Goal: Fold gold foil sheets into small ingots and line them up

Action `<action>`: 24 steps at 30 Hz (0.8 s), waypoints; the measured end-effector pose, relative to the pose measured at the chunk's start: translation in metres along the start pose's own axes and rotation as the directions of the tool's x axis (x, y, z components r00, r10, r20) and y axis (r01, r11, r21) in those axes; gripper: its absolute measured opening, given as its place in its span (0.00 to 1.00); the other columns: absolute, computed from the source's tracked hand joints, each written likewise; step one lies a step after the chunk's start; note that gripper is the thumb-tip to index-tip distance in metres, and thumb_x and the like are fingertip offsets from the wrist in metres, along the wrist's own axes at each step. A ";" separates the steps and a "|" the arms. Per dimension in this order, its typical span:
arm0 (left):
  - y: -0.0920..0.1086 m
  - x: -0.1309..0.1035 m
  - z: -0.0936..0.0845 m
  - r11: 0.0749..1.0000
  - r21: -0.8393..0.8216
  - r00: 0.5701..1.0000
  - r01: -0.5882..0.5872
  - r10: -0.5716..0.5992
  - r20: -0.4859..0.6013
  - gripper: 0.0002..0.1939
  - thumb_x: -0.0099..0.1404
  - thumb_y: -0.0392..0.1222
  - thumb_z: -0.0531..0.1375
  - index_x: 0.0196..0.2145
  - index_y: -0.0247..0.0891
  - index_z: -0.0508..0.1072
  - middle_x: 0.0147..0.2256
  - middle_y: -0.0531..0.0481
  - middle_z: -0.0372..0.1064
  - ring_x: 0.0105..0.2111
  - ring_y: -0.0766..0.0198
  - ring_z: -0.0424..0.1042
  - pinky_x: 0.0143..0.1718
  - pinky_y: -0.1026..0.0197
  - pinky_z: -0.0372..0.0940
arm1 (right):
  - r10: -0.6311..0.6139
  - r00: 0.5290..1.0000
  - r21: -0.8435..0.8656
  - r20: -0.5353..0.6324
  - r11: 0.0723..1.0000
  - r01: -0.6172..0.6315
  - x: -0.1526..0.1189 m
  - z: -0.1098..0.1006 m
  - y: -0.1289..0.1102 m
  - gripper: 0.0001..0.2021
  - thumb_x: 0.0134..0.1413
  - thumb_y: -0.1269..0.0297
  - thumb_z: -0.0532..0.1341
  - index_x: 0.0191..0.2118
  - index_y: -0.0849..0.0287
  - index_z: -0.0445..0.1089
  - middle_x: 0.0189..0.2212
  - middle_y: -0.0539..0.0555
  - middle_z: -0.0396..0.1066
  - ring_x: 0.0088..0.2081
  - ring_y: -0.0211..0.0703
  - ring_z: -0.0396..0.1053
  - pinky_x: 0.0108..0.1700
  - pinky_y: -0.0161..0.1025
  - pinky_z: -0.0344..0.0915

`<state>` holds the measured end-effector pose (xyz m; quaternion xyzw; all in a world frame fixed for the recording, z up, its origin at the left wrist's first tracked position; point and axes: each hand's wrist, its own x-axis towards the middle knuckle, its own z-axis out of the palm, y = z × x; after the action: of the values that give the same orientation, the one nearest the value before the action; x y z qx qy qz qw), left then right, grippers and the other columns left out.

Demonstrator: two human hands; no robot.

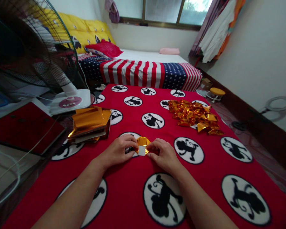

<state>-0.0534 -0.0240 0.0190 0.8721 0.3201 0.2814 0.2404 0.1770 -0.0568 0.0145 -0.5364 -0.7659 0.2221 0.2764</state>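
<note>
Where the folded gold paper (143,141) is held: over the middle of the red cloth (128,197), a pale patch (141,150) turned up.
Left hand (122,149): the paper's left side is pinched between thumb and fingers.
Right hand (164,154): its right side is pinched the same way.
Gold sheets (91,119): stacked at the cloth's left edge.
Folded gold pieces (189,113): heaped on the cloth's far right part.
Fan (70,101): stood beside the cloth's far left edge.

Soft daylight from the window (162,12), glints on the gold foil pile (193,114), stretched edges, fan (26,44) possibly blurred.
</note>
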 end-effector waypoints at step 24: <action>-0.005 -0.003 0.008 0.991 0.056 0.979 0.123 -0.112 -0.172 0.08 0.64 0.39 0.60 0.39 0.41 0.79 0.37 0.48 0.79 0.37 0.62 0.76 0.41 0.61 0.69 | -0.058 0.988 0.196 -0.142 0.977 0.085 -0.002 0.005 0.009 0.11 0.50 0.75 0.65 0.39 0.53 0.76 0.37 0.52 0.77 0.40 0.44 0.73 0.45 0.42 0.67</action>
<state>-0.0525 -0.0242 0.0092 0.8323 0.3993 0.3285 0.1997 0.1805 -0.0555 0.0043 -0.4915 -0.7378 0.2515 0.3883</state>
